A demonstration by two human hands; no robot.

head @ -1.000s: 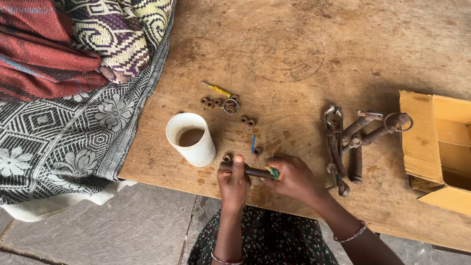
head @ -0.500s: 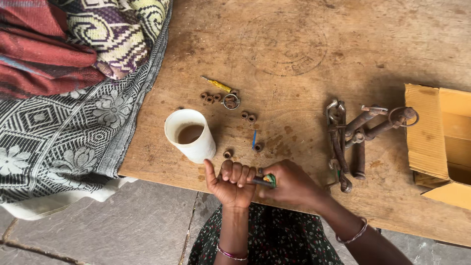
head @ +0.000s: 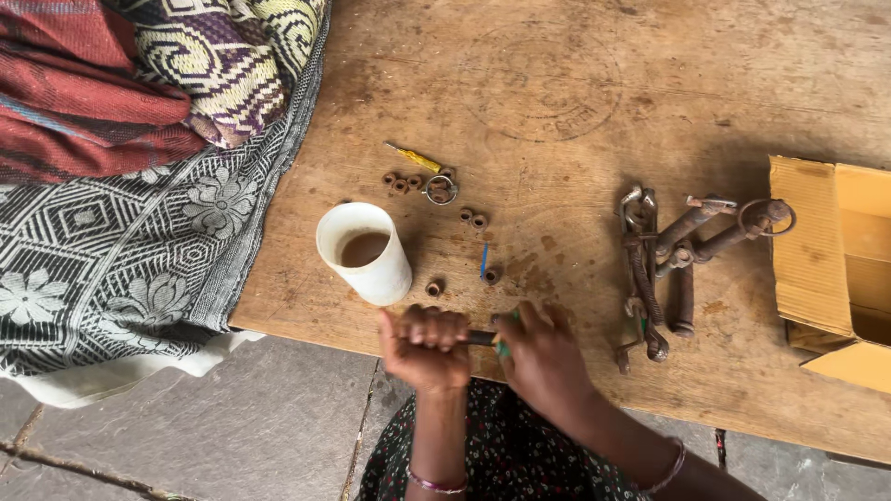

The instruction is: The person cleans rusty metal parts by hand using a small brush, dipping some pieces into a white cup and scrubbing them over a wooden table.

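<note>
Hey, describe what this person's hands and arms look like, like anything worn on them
Both forearms are bare, with no sleeves and no gloves. The left hand has a thin bangle with a pinkish tint at the wrist. The right hand has a slim pale bangle on its wrist. No rings are clear.

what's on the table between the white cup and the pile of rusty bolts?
In the head view, between the white cup and the rusty bolts: two small rusty nuts, a thin blue stick, and further single nuts on bare wood.
</note>
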